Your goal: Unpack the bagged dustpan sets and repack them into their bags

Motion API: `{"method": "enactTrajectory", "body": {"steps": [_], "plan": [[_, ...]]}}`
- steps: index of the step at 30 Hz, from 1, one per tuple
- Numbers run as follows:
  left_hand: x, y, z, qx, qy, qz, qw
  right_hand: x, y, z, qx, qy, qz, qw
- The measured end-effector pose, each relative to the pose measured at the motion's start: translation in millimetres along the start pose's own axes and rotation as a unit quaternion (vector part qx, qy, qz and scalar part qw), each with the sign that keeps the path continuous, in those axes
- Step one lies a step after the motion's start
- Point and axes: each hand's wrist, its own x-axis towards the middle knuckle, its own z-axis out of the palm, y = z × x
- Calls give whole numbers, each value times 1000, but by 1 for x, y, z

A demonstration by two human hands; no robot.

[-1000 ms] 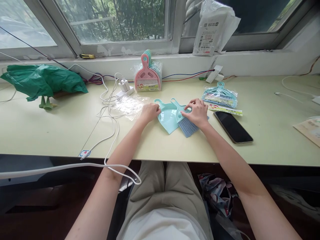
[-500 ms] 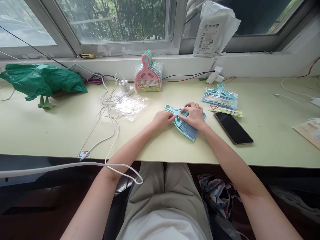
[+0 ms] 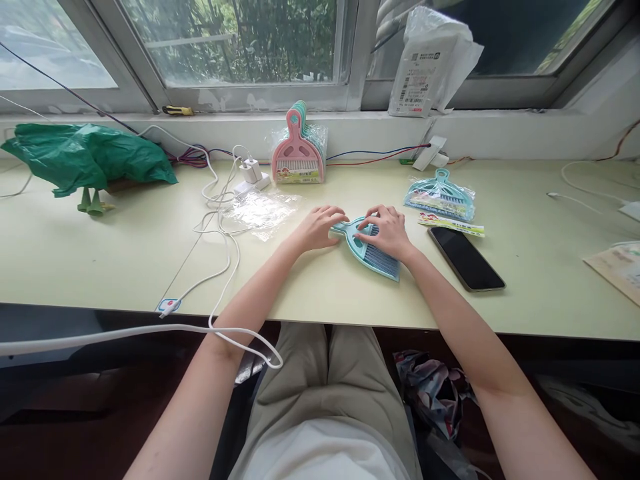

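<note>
A light blue mini dustpan [image 3: 356,248] lies on the table in front of me, its handle pointing left. A small brush [image 3: 381,260] with grey-blue bristles rests in its pan. My left hand [image 3: 323,229] is around the end of the handle, thumb on the near side and fingers on the far side. From the right, my right hand [image 3: 387,231] grips over the brush, fingers bent and the thumb near the pan's cut-out. That hand hides part of the brush and the pan's far edge.
A black phone [image 3: 466,259], a paper label strip [image 3: 451,225] and a wrapped blue dustpan set [image 3: 440,197] lie to the right. Stacked dustpan sets [image 3: 299,153] stand by the sill. Clear plastic wrap [image 3: 263,212], white cables [image 3: 220,233] and a green bag [image 3: 90,160] are left.
My left hand has shifted from the dustpan's neck back to its handle end, with its fingers opened wider around it. The dustpan has turned slightly, its wide end moving right.
</note>
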Motion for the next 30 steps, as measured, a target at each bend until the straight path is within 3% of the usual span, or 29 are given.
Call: {"method": "enactTrajectory", "body": {"steps": [3, 10, 25, 30], "plan": [[1, -6, 6, 13, -28, 16, 999, 0, 0, 0, 3, -18, -8, 1000], [-1, -6, 18, 107, -15, 59, 992, 3, 4, 1, 44, -39, -22, 998], [-4, 0, 18, 211, -67, 102, 970, 5, 15, 7, 118, -44, -27, 992], [-4, 2, 18, 190, -79, 91, 974, 4, 15, 7, 128, -52, -31, 990]]}}
